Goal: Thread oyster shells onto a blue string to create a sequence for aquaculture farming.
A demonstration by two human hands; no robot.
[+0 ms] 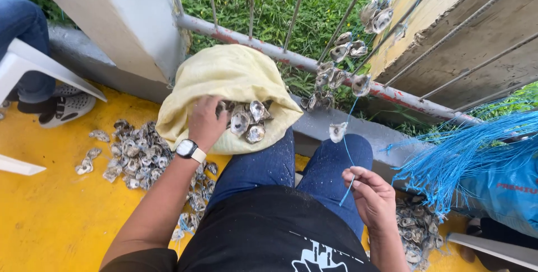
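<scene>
My left hand (206, 121), with a watch on the wrist, reaches into the mouth of a pale yellow sack (224, 76) and rests among the oyster shells (249, 122) inside it. My right hand (372, 196) pinches a thin blue string (348, 137) above my right knee. One shell (337, 132) hangs on that string. Further up, the string carries several more shells (342, 59) against the metal railing (263, 45).
A heap of loose shells (134, 154) lies on the yellow floor at my left, another heap (417, 230) at my right. A bundle of blue strings (459, 151) hangs at the right. Another person's legs and shoe (64, 107) by a white chair (33, 64) are at far left.
</scene>
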